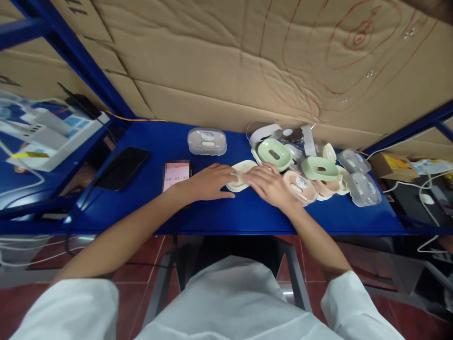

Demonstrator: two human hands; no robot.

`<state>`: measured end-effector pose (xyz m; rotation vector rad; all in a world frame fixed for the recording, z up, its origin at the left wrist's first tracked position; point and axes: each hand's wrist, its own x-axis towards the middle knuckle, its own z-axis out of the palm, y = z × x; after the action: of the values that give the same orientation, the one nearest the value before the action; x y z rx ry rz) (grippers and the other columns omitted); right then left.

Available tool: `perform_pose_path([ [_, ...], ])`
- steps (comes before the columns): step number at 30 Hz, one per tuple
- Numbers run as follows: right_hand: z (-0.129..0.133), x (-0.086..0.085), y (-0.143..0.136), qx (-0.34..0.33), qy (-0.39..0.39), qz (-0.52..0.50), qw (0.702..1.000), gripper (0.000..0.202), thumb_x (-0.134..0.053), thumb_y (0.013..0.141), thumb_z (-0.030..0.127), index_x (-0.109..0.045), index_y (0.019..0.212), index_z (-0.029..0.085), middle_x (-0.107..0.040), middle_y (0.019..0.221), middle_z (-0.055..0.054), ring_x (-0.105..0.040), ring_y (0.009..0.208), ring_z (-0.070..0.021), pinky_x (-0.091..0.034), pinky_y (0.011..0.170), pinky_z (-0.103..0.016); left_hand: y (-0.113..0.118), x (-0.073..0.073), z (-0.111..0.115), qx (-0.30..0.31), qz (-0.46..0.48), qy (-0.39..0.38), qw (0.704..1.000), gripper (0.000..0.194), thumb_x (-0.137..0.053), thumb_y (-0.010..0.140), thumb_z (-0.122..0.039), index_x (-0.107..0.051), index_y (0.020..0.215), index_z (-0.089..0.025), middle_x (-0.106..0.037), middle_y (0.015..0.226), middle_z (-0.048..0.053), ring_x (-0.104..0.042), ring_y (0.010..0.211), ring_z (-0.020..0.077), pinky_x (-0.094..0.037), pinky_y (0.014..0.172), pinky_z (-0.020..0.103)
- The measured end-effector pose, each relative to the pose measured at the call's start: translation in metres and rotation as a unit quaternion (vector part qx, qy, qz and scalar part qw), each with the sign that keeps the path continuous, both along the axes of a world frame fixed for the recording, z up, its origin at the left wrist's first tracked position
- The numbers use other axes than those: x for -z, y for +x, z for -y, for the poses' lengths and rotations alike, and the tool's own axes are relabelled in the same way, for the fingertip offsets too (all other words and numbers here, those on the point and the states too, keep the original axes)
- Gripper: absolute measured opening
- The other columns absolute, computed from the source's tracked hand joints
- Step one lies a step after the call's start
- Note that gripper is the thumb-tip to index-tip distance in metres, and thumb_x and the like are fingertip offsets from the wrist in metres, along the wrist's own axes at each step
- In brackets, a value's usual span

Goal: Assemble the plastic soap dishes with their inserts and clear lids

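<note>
A shallow cream oval plastic dish [241, 174] lies on the blue table between my two hands. My left hand [215, 182] rests at its left edge, with the fingers stretched out and the thumb apart. From the right, my right hand [268, 184] reaches over the dish, its fingers bent onto the right side; the fingertips are slightly blurred. Just beyond it sits a green oval dish with a slot [274, 155]. A second green slotted dish [319, 168] and a peach dish under a clear lid [300, 187] are right of my right hand.
A clear-lidded oval box [207, 141] stands at the back. A phone showing a timer [176, 174] lies by my left forearm, and a dark tablet-like device [123, 168] is farther left. Two clear lids [364, 189] are at the right. Cardboard [198, 61] walls the back.
</note>
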<state>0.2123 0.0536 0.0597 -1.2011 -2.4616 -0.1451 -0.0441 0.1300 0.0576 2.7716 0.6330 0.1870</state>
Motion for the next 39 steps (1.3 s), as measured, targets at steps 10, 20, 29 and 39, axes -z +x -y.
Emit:
perform_pose_path([
  [10,-0.129,-0.046,0.054,0.171,-0.043,0.092,0.980,0.055,-0.052,0.095,0.017,-0.057,0.149,0.017,-0.061,0.150,-0.017,-0.049,0.144,-0.0372,-0.018,0.124,-0.071,-0.029,0.010,-0.026,-0.025,0.037,-0.088,0.995,0.031,-0.070,0.097,-0.044,-0.072,0.120,-0.023,-0.068,0.137,0.009,-0.063,0.130,0.0276,-0.051,0.112,0.040],
  [20,-0.025,-0.007,-0.031,0.030,0.013,0.157,0.987,0.030,-0.049,0.105,0.018,-0.071,0.125,0.017,-0.073,0.106,-0.012,-0.061,0.095,-0.0284,-0.044,0.087,-0.043,-0.036,0.009,-0.017,-0.111,0.083,-0.065,0.988,0.074,-0.079,0.090,-0.040,-0.044,0.153,-0.026,-0.049,0.155,0.014,-0.061,0.134,0.0354,-0.053,0.108,0.045],
  [29,-0.027,0.014,-0.020,-0.046,-0.082,0.018,0.995,0.051,-0.061,0.105,0.050,-0.061,0.148,0.023,-0.067,0.149,-0.011,-0.060,0.140,-0.0269,-0.036,0.121,-0.047,-0.036,0.030,-0.013,-0.090,0.098,-0.102,0.986,0.088,-0.077,0.091,-0.033,-0.031,0.166,-0.035,-0.044,0.163,0.012,-0.054,0.145,0.0356,-0.048,0.118,0.048],
  [39,-0.027,0.027,-0.037,-0.072,-0.101,0.044,0.991,0.044,-0.052,0.111,0.034,-0.058,0.154,0.027,-0.058,0.158,-0.009,-0.049,0.153,-0.0225,-0.034,0.130,-0.050,-0.032,0.021,-0.005,-0.106,0.059,-0.075,0.990,0.063,-0.074,0.093,-0.041,-0.051,0.150,-0.025,-0.053,0.148,0.015,-0.058,0.135,0.0366,-0.055,0.108,0.050],
])
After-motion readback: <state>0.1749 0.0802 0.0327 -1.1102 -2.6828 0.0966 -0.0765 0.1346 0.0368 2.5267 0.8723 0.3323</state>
